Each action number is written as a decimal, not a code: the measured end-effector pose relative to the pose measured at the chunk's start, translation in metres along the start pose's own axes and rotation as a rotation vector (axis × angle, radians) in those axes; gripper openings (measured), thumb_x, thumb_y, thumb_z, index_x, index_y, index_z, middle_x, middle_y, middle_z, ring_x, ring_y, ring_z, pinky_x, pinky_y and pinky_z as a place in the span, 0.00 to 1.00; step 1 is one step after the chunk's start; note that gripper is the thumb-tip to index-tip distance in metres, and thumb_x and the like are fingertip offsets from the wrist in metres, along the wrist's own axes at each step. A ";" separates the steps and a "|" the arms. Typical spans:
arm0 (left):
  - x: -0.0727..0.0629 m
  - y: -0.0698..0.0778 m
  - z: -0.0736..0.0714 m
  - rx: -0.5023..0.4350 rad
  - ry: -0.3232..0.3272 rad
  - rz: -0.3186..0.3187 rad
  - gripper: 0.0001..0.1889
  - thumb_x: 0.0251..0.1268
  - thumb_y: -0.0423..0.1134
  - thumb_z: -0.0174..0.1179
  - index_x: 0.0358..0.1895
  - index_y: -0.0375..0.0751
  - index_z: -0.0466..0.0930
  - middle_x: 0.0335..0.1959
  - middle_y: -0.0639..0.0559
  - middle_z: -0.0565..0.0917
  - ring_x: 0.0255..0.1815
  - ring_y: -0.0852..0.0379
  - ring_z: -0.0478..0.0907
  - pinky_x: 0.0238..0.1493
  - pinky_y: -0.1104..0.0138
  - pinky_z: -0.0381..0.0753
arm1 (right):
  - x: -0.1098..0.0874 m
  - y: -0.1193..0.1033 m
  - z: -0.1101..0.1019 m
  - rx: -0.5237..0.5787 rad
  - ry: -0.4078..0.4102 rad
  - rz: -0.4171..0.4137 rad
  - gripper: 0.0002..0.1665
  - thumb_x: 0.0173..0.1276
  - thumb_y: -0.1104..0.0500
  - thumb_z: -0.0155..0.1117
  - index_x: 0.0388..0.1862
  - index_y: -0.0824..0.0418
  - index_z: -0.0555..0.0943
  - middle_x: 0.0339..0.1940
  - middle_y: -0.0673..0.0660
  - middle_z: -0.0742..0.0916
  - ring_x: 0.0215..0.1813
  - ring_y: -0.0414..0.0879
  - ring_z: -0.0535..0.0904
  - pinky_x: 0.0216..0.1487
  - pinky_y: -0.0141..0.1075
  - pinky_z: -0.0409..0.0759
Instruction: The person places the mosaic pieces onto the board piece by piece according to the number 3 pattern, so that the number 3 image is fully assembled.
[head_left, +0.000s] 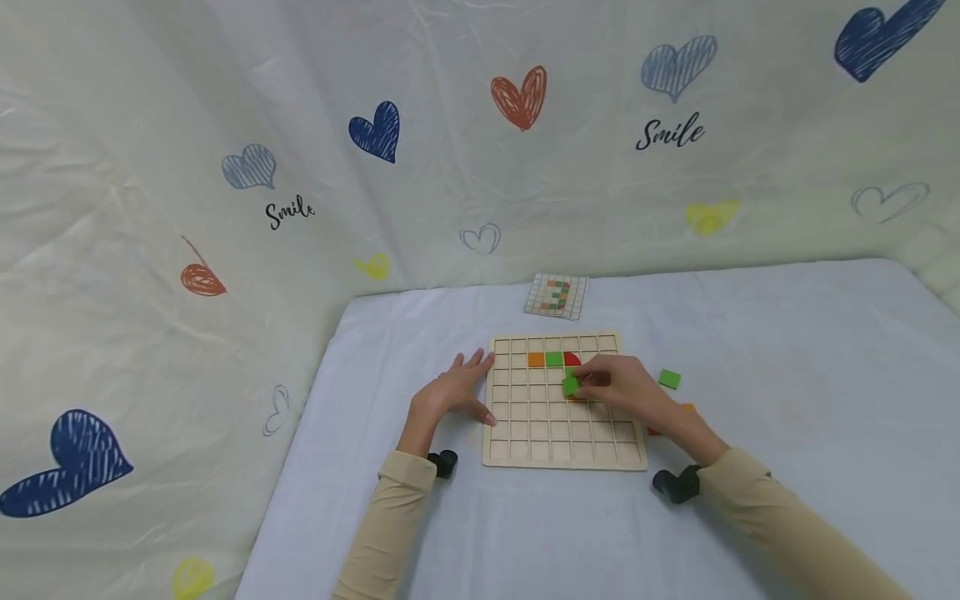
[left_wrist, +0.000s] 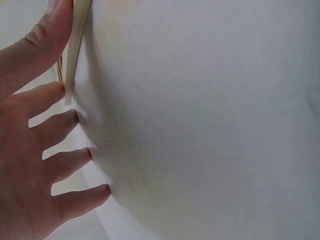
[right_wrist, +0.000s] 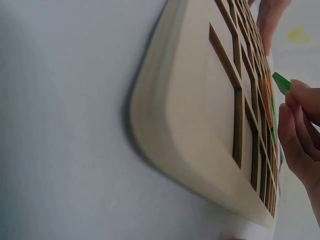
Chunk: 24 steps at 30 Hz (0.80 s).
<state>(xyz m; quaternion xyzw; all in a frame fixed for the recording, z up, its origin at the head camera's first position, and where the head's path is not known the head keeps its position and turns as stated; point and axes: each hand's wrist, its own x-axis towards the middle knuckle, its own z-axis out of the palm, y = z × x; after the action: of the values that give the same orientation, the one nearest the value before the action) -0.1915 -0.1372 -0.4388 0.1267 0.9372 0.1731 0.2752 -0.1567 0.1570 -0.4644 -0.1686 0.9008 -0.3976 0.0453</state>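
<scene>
A wooden grid board [head_left: 517, 454] lies on the table, with an orange square tile [head_left: 536, 359], a green square tile [head_left: 554, 359] and a red rounded tile [head_left: 572, 358] along one upper row. My right hand [head_left: 630, 387] pinches another green tile [right_wrist: 281, 82] between thumb and fingers, just over the grid. Part of a green tile shows beyond that hand's fingertips, and a bit of orange below them; the hand hides the rest. At the board's left edge, my left hand [head_left: 450, 392] has its fingers spread, the thumb [left_wrist: 37, 45] touching the rim.
Behind the board lies a small card [head_left: 557, 297] printed with a coloured grid pattern. Right of the board are a loose green tile [head_left: 670, 379] and, partly hidden by the right forearm, an orange [head_left: 688, 407] and a red piece [head_left: 654, 431]. A heart-printed curtain [head_left: 435, 192] hangs behind the table.
</scene>
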 end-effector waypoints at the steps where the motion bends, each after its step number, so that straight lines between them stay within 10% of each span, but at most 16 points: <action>1: 0.000 0.000 0.000 0.000 -0.002 0.000 0.61 0.50 0.47 0.81 0.85 0.52 0.48 0.87 0.52 0.44 0.87 0.41 0.34 0.81 0.39 0.47 | 0.001 0.000 0.001 0.002 -0.004 -0.008 0.17 0.63 0.63 0.77 0.50 0.65 0.89 0.41 0.55 0.91 0.38 0.42 0.84 0.44 0.34 0.84; 24: 0.000 0.000 -0.001 -0.001 0.007 -0.011 0.61 0.50 0.47 0.81 0.85 0.52 0.48 0.86 0.51 0.45 0.87 0.41 0.35 0.82 0.40 0.47 | 0.021 -0.013 0.022 -0.099 -0.044 -0.056 0.16 0.59 0.66 0.79 0.46 0.68 0.89 0.33 0.54 0.90 0.33 0.41 0.80 0.36 0.30 0.80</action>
<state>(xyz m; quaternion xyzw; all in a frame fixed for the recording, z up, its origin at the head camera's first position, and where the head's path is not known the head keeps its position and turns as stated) -0.1922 -0.1376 -0.4388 0.1210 0.9387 0.1724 0.2729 -0.1679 0.1267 -0.4689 -0.2044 0.9131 -0.3498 0.0453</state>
